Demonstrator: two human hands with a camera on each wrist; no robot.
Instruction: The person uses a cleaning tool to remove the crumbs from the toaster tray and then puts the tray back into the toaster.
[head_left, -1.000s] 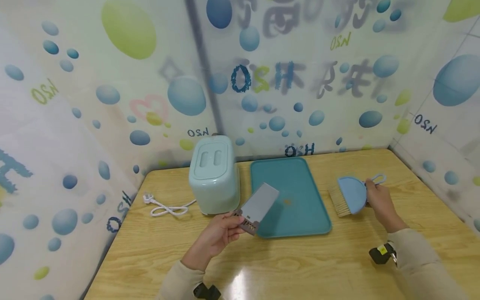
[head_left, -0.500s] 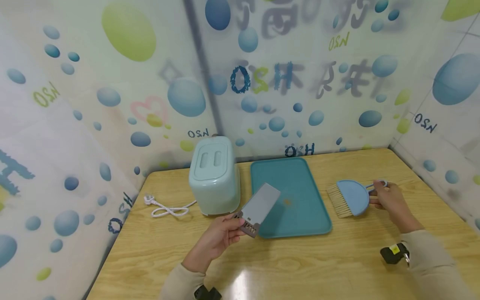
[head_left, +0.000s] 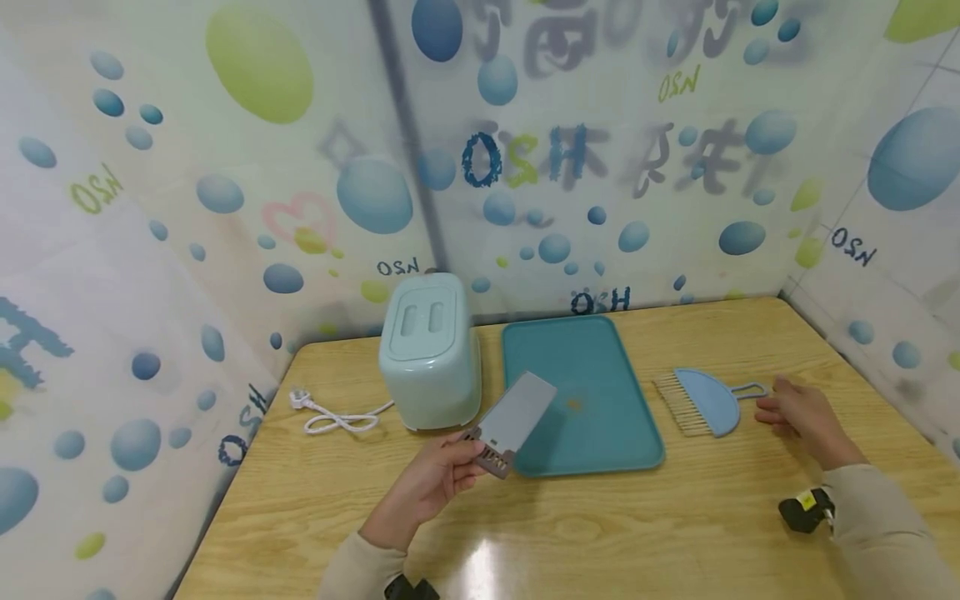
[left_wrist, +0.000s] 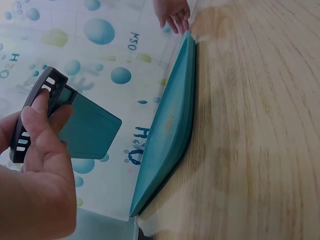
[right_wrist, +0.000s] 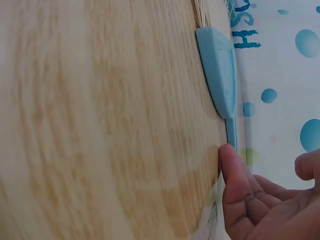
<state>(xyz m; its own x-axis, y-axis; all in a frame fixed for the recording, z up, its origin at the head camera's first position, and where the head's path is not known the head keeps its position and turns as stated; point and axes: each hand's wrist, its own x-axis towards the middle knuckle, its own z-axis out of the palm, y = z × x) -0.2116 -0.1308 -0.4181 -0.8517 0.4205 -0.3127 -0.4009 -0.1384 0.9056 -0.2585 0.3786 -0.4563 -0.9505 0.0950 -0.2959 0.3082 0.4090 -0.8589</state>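
Note:
My left hand [head_left: 423, 483] grips the slotted dark end of a crumb tray [head_left: 520, 410], a thin grey metal plate. The plate is raised and tilted over the near left edge of the teal serving tray [head_left: 551, 346]. In the left wrist view the crumb tray [left_wrist: 92, 127] reflects teal, its slotted edge between thumb and fingers. A light-blue hand brush [head_left: 716, 403] with pale bristles lies flat on the table. My right hand [head_left: 810, 423] is just beside its loop handle, thumb apart from the fingers in the right wrist view; whether a fingertip touches the handle, I cannot tell.
A pale mint toaster [head_left: 427, 375] stands left of the serving tray, its top slots covered by a lid. Its white cord and plug [head_left: 337, 417] lie looped to the left. Small brown crumbs [head_left: 573, 406] sit on the serving tray. Patterned curtain [head_left: 525, 225] encloses the table.
The right hand has let go of the brush and drawn back to the right; the brush now lies flat on the table. The left hand with the crumb tray has barely moved.

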